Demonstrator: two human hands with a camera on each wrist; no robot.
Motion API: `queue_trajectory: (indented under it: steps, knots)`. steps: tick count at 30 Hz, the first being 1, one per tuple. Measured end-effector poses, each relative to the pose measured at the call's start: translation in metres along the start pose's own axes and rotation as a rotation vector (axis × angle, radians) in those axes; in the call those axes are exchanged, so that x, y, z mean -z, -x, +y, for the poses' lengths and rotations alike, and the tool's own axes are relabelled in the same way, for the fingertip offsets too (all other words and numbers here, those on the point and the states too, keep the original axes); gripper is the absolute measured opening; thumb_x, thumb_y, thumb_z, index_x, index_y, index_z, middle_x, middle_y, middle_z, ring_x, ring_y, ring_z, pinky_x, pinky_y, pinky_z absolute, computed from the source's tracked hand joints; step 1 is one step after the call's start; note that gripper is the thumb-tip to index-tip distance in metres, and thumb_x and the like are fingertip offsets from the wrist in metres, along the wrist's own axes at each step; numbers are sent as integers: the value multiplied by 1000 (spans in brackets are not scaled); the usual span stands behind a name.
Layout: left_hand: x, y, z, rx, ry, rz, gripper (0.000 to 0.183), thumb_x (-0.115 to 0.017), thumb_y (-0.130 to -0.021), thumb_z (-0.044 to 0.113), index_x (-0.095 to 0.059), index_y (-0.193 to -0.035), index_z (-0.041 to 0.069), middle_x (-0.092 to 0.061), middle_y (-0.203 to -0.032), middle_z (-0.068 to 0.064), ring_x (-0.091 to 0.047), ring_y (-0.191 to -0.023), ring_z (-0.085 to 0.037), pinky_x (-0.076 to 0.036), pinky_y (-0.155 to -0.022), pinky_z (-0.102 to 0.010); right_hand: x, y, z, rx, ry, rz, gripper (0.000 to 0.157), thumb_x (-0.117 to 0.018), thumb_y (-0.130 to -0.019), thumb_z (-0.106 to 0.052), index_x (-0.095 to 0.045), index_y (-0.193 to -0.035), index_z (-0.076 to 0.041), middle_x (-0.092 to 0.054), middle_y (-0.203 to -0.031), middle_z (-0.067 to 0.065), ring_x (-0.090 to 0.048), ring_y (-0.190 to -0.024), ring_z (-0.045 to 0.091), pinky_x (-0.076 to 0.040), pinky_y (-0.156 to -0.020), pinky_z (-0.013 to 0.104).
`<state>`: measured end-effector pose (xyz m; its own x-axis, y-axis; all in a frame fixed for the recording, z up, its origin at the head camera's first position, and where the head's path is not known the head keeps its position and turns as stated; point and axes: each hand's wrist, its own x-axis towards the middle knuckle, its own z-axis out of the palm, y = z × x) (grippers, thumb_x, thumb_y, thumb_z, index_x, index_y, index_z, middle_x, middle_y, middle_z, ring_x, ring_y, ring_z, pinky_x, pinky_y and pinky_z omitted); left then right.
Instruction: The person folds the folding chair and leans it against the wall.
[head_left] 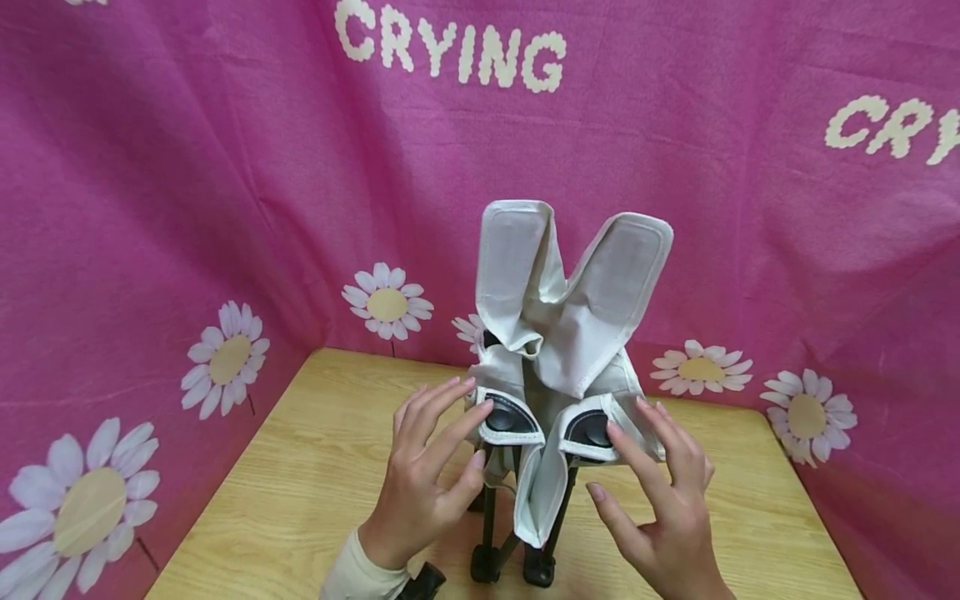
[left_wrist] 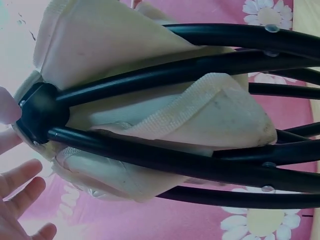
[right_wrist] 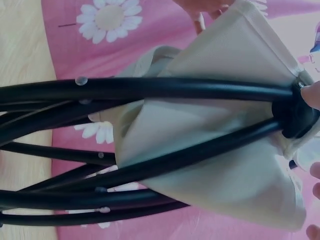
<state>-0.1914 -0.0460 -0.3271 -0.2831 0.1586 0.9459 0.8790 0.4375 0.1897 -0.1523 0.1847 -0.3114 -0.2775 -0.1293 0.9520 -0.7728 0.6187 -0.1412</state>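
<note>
A small folding camp chair with off-white fabric (head_left: 576, 350) stands partly folded on black legs (head_left: 489, 508), its seat creased down in the middle. Two raised fabric flaps form a V at its back. My left hand (head_left: 427, 471), fingers spread, reaches the black corner patch (head_left: 504, 415) at the front left. On the other side my right hand (head_left: 671, 500) has its fingertips at the front right corner patch (head_left: 588, 429), thumb held apart. In the left wrist view, the fingers lie near a black corner joint (left_wrist: 45, 112); the right wrist view shows fingertips by the opposite joint (right_wrist: 295, 112).
Under the chair is a light wooden table (head_left: 292, 475). Pink cloth (head_left: 300, 167) with daisies and pale lettering hangs close around the back and both sides. A black object (head_left: 422, 582) sits beside the left sleeve.
</note>
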Motion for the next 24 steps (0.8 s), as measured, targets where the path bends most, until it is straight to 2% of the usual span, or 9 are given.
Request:
queue_trajectory:
  steps: [6, 15, 19, 24]
  knots:
    - [2, 4, -1, 27, 1, -9, 42, -57, -75, 12, -59, -117, 6, -50, -124, -18, -44, -117, -32, -25, -98, -52, 9, 10, 9, -70, 50, -15, 45, -61, -83, -40, -65, -105, -1, -49, -120, 28, -39, -115, 40, -21, -93, 33]
    - [3, 7, -3, 39, 8, 16, 40, -56, -76, 12, -60, -115, 4, -52, -122, -19, -46, -114, -32, -28, -97, -49, 19, 36, 29, -110, 60, -4, 41, -68, -78, -38, -68, -100, -4, -52, -119, 25, -42, -115, 40, -22, -94, 36]
    - [4, 10, -5, 55, 7, 25, 38, -56, -78, 13, -60, -115, 4, -53, -121, -18, -47, -111, -34, -29, -94, -50, 22, 46, 33, -148, 75, -20, 39, -68, -77, -38, -69, -98, -6, -53, -118, 23, -43, -113, 37, -22, -93, 32]
    - [3, 18, -8, 86, -4, 12, 41, -60, -74, 11, -61, -114, 6, -54, -119, -16, -48, -110, -32, -29, -92, -50, 22, 59, 38, -186, 71, -16, 34, -71, -76, -34, -70, -95, -7, -54, -116, 23, -45, -107, 33, -23, -88, 28]
